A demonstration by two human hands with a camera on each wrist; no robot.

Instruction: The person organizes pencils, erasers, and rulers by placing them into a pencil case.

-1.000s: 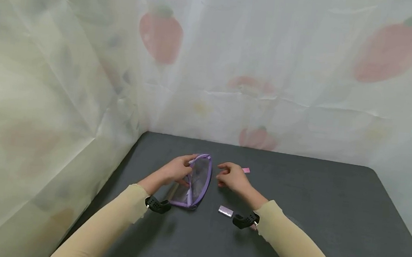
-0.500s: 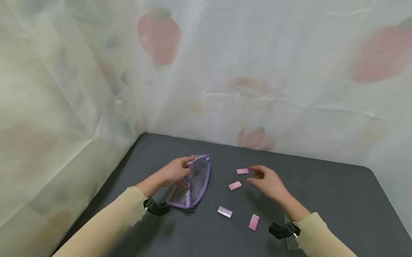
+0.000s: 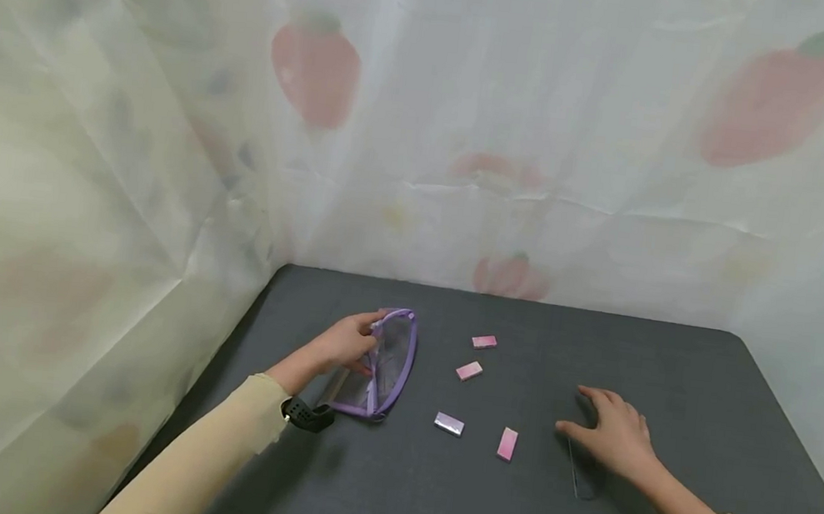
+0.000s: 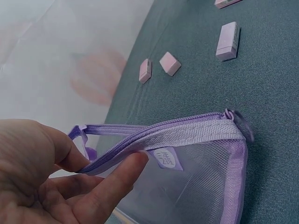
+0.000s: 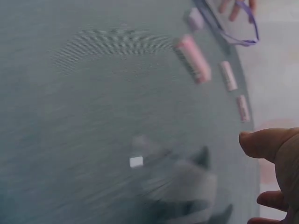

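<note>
Purple mesh pouch (image 3: 384, 365) is sitting on the dark worktop (image 3: 671, 376) near the back left corner, and the left hand (image 3: 343, 342) has hold of it by the top edge. From the left wrist view you can see the thumb and the fingers (image 4: 110, 184) pinching the zipper band, so that hand is clamped on the pouch. The zipper pull ring is out at the far end of the pouch, resting against the worktop.

Right hand (image 3: 607, 437) is well away from all that, over on the right part of the worktop. It's palm down with the fingers (image 3: 597, 394) spread and relaxed, not gripping anything. There's a thin, see-through flat thing (image 3: 580, 476) lying right under and beside it, hard to make out what it is, and the right wrist view is too blurry to help.

Between the two hands there are four small pink blocks scattered on the worktop: one far back (image 3: 483, 342), one a bit nearer (image 3: 469, 370), a paler one (image 3: 450, 423) just right of the pouch's near end, and one (image 3: 507, 444) standing closest to the right hand. None of them touch each other or either hand.

Behind everything hangs a pale curtain (image 3: 545, 137) with faded strawberry prints.
</note>
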